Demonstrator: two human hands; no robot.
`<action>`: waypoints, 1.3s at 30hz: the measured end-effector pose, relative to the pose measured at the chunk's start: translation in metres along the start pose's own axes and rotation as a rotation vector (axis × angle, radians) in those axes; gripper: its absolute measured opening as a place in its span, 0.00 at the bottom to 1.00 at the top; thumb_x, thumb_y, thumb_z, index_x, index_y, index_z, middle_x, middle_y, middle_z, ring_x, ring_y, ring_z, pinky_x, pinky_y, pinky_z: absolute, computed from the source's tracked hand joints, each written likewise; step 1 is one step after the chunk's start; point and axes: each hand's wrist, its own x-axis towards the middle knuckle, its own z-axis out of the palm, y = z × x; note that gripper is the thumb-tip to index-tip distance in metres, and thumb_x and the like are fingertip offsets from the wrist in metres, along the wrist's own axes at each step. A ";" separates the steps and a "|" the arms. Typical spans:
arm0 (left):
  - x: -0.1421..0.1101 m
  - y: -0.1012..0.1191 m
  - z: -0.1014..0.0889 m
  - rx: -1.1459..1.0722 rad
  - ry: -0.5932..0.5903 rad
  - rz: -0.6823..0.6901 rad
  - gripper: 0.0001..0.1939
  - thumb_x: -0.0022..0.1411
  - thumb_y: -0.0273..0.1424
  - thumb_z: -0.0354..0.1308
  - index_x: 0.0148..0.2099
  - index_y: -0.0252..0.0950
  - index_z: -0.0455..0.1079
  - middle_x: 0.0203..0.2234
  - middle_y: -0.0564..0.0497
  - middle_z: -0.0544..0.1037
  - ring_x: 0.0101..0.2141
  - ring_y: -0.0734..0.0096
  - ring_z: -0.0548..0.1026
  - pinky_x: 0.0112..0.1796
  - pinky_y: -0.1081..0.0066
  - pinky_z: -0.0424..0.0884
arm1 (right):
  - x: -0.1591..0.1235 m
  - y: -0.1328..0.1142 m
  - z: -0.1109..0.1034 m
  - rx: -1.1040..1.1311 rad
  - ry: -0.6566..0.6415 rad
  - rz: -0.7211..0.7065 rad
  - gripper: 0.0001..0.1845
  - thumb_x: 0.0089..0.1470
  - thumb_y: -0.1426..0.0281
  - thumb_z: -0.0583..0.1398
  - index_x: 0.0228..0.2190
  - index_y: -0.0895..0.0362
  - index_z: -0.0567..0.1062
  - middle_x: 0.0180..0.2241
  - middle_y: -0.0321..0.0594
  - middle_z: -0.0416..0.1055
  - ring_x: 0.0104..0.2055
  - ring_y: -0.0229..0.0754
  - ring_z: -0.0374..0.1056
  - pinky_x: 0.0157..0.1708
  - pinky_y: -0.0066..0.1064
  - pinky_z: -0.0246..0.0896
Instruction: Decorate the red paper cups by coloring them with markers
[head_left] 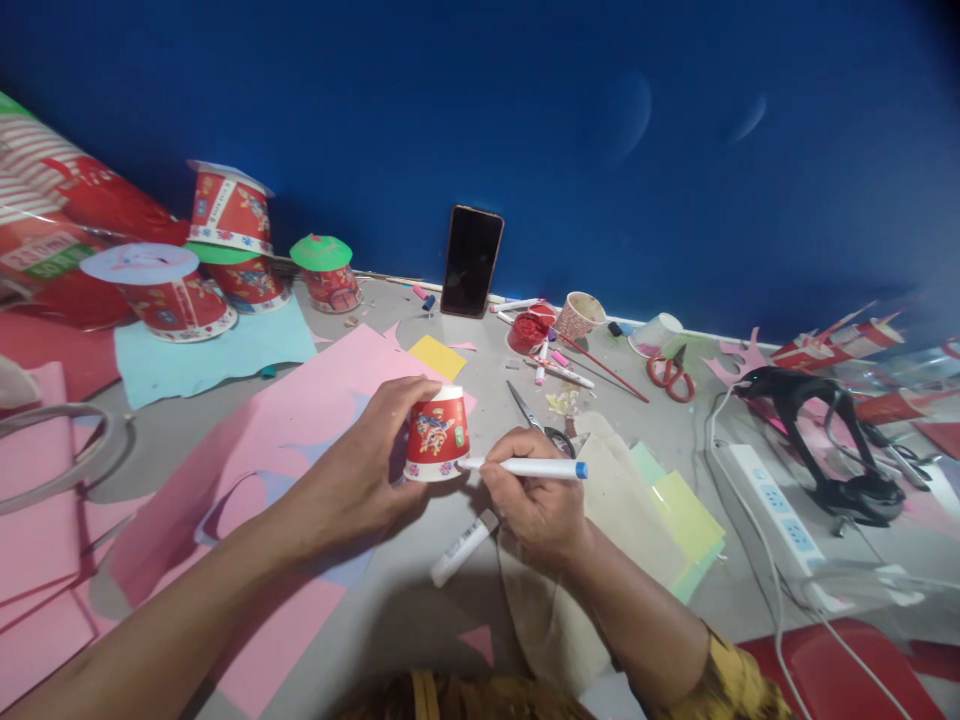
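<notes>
My left hand (352, 475) is wrapped round a red printed paper cup (441, 425), gripping its left side above the table. The cup is upside down, with its white rim band and small flowers at the bottom. Pinched in my right hand (536, 505) is a white marker (544, 467) with a blue end, lying nearly level. Its tip points left and meets, or nearly meets, the lower right edge of the cup. Below the cup, a white tube (461, 550) with a grey end lies on the table. Dark-handled scissors (525, 405) rest behind my right hand, partly hidden by it.
Decorated paper cups (229, 210) stand at the back left. A phone (471, 262) leans on the blue wall. Pink paper (337, 385) spreads at left, near a tape roll (112, 450). Red-handled scissors (673, 375), a power strip (780, 515) and a black strap frame (806, 400) lie at right.
</notes>
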 end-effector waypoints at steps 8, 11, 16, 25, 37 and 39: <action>-0.002 -0.002 0.001 -0.003 0.010 0.003 0.36 0.65 0.29 0.65 0.73 0.47 0.60 0.67 0.42 0.71 0.67 0.44 0.73 0.64 0.49 0.77 | -0.002 0.001 0.001 0.056 -0.024 0.005 0.06 0.68 0.70 0.65 0.36 0.51 0.78 0.30 0.36 0.80 0.29 0.39 0.77 0.32 0.28 0.73; -0.003 -0.003 0.001 0.002 0.017 0.015 0.36 0.66 0.29 0.65 0.73 0.48 0.59 0.68 0.42 0.71 0.67 0.44 0.73 0.65 0.49 0.76 | -0.002 0.001 0.001 0.061 -0.033 0.008 0.06 0.68 0.70 0.65 0.36 0.52 0.79 0.30 0.36 0.80 0.29 0.39 0.77 0.32 0.28 0.73; -0.004 -0.003 0.001 0.007 0.017 0.000 0.37 0.67 0.31 0.65 0.74 0.48 0.59 0.68 0.42 0.70 0.68 0.44 0.72 0.65 0.49 0.76 | -0.003 0.002 0.000 0.043 -0.057 0.019 0.07 0.69 0.69 0.64 0.35 0.52 0.79 0.30 0.36 0.80 0.29 0.39 0.77 0.32 0.29 0.74; -0.003 -0.003 0.001 -0.012 0.005 -0.031 0.36 0.67 0.34 0.66 0.73 0.47 0.60 0.69 0.41 0.71 0.68 0.42 0.73 0.66 0.47 0.76 | -0.002 0.000 0.001 0.049 -0.052 0.017 0.06 0.68 0.70 0.64 0.35 0.52 0.79 0.29 0.37 0.80 0.28 0.39 0.76 0.31 0.29 0.74; -0.003 -0.014 0.001 -0.050 0.004 -0.160 0.46 0.60 0.31 0.67 0.78 0.46 0.57 0.71 0.40 0.74 0.66 0.40 0.78 0.57 0.52 0.83 | 0.000 0.006 -0.001 0.034 0.071 0.076 0.08 0.70 0.66 0.64 0.35 0.52 0.80 0.30 0.37 0.80 0.29 0.41 0.76 0.31 0.30 0.73; -0.004 -0.014 0.001 -0.054 0.000 -0.181 0.47 0.61 0.33 0.68 0.78 0.46 0.56 0.70 0.41 0.75 0.62 0.43 0.82 0.53 0.55 0.85 | 0.001 0.007 -0.001 0.035 0.070 0.087 0.08 0.69 0.67 0.64 0.34 0.52 0.79 0.29 0.36 0.79 0.29 0.40 0.76 0.31 0.30 0.73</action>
